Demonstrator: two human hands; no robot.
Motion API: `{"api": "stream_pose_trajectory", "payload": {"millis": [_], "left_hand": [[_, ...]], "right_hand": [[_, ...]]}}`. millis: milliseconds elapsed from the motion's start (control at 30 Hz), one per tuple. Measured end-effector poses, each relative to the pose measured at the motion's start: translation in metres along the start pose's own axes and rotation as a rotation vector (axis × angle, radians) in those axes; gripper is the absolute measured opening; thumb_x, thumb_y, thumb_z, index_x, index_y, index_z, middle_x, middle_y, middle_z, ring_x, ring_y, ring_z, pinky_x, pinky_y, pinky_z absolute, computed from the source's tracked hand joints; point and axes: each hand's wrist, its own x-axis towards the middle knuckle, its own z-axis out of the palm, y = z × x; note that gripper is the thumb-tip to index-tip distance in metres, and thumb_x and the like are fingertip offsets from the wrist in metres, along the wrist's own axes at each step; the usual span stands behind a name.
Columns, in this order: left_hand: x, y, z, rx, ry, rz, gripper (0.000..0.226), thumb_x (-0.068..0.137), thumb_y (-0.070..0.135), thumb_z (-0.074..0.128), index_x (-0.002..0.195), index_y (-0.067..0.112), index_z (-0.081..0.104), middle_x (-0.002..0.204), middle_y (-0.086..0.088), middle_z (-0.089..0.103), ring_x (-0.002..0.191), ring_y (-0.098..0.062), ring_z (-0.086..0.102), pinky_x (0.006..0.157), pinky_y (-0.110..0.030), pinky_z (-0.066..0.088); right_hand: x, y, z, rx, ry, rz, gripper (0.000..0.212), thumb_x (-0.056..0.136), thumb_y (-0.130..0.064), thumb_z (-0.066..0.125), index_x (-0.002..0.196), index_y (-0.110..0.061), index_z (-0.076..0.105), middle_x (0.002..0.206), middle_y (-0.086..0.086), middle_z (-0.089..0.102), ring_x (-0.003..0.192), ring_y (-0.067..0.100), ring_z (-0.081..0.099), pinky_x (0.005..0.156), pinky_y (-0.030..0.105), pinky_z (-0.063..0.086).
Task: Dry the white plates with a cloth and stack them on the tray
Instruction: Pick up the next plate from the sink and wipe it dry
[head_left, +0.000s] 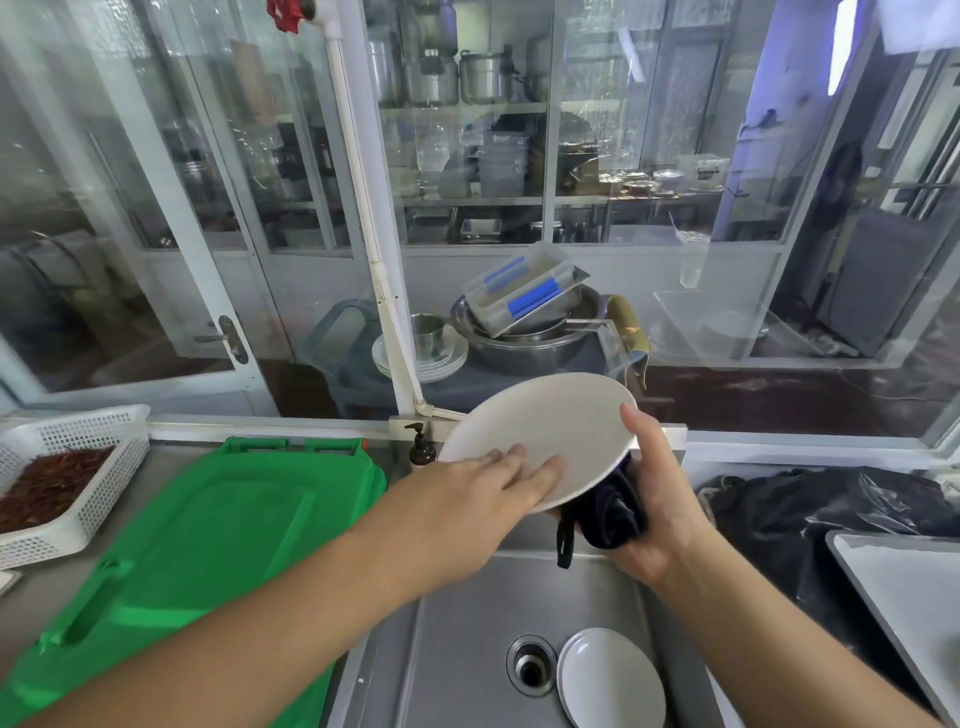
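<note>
We hold round white ceramic plate (540, 436) tilted over steel sink (467, 623): left hand (498, 483) flat on face, right hand (649, 499) gripping dark cloth (608, 514) beneath rim. Risk: wet plate slips, hits plates in sink (610, 680).

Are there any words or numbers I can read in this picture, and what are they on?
No words or numbers can be read here.
Brown pump bottle: no label shows.
Green lid: moulded shapes only, no letters.
Stacked tubs behind the glass: small marks, too blurred to read.
White plate: plain.
</note>
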Motion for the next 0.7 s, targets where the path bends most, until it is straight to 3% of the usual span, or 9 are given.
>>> {"api": "stream_pose_trajectory", "payload": {"millis": [133, 300, 400, 467, 533, 567, 633, 700], "left_hand": [[0.008, 0.020, 0.000, 0.059, -0.006, -0.027, 0.074, 0.104, 0.012, 0.037, 0.166, 0.035, 0.002, 0.172, -0.016, 0.021, 0.154, -0.033, 0.033, 0.118, -0.048, 0.041], [0.011, 0.037, 0.002, -0.102, 0.118, -0.062, 0.065, 0.100, 0.062, 0.036, 0.162, 0.042, 0.029, 0.166, -0.002, 0.040, 0.152, -0.021, 0.039, 0.120, -0.042, 0.040], [0.019, 0.038, 0.002, -0.441, 0.290, -0.189, 0.061, 0.099, 0.060, 0.040, 0.154, 0.035, 0.048, 0.157, 0.012, 0.051, 0.145, -0.003, 0.041, 0.123, -0.025, 0.029], [0.027, 0.034, 0.006, -0.635, 0.420, -0.432, 0.055, 0.101, 0.053, 0.048, 0.152, 0.034, 0.050, 0.154, 0.015, 0.051, 0.139, 0.002, 0.040, 0.119, -0.016, 0.024], [0.035, 0.030, 0.009, -0.917, 0.413, -0.765, 0.044, 0.102, 0.045, 0.056, 0.146, 0.038, 0.055, 0.148, 0.014, 0.057, 0.134, -0.006, 0.050, 0.118, -0.032, 0.037], [0.038, 0.030, 0.009, -1.145, 0.383, -0.909, 0.035, 0.103, 0.043, 0.057, 0.137, 0.039, 0.064, 0.139, 0.011, 0.066, 0.125, -0.012, 0.061, 0.112, -0.040, 0.046], [0.044, 0.032, 0.012, -1.740, 0.294, -1.093, 0.030, 0.106, 0.041, 0.055, 0.124, 0.027, 0.074, 0.120, -0.002, 0.076, 0.094, -0.019, 0.073, 0.084, -0.040, 0.061], [0.043, 0.035, 0.018, -2.061, 0.188, -1.103, 0.041, 0.108, 0.038, 0.049, 0.133, 0.013, 0.069, 0.113, -0.010, 0.073, 0.082, -0.021, 0.072, 0.065, -0.034, 0.062]], "right_hand": [[-0.005, 0.002, -0.018, 0.069, -0.062, -0.042, 0.074, 0.068, -0.056, 0.083, 0.127, -0.010, 0.076, 0.139, 0.024, 0.067, 0.126, 0.041, 0.067, 0.112, 0.055, 0.049], [-0.009, -0.007, -0.044, 0.099, -0.122, -0.049, 0.088, 0.064, -0.055, 0.090, 0.136, -0.009, 0.070, 0.145, 0.026, 0.061, 0.134, 0.043, 0.060, 0.119, 0.059, 0.039], [-0.012, -0.013, -0.057, 0.152, -0.106, -0.041, 0.071, 0.077, -0.053, 0.077, 0.134, -0.012, 0.072, 0.145, 0.025, 0.062, 0.129, 0.043, 0.063, 0.112, 0.060, 0.048], [-0.013, -0.017, -0.067, 0.184, -0.077, -0.031, 0.065, 0.081, -0.055, 0.070, 0.132, -0.015, 0.074, 0.143, 0.023, 0.064, 0.129, 0.044, 0.063, 0.111, 0.065, 0.046], [-0.015, -0.019, -0.075, 0.188, -0.073, -0.010, 0.064, 0.082, -0.056, 0.068, 0.132, -0.016, 0.074, 0.142, 0.022, 0.065, 0.130, 0.046, 0.062, 0.114, 0.069, 0.041], [-0.017, -0.020, -0.079, 0.187, -0.078, 0.002, 0.064, 0.083, -0.055, 0.068, 0.133, -0.016, 0.073, 0.143, 0.021, 0.064, 0.131, 0.046, 0.061, 0.115, 0.069, 0.039], [-0.021, -0.021, -0.086, 0.175, -0.076, 0.019, 0.063, 0.085, -0.056, 0.067, 0.133, -0.016, 0.073, 0.143, 0.021, 0.065, 0.132, 0.046, 0.061, 0.116, 0.069, 0.038], [-0.026, -0.020, -0.091, 0.149, -0.066, 0.029, 0.063, 0.083, -0.056, 0.067, 0.132, -0.016, 0.074, 0.142, 0.022, 0.065, 0.130, 0.046, 0.062, 0.116, 0.069, 0.038]]}}
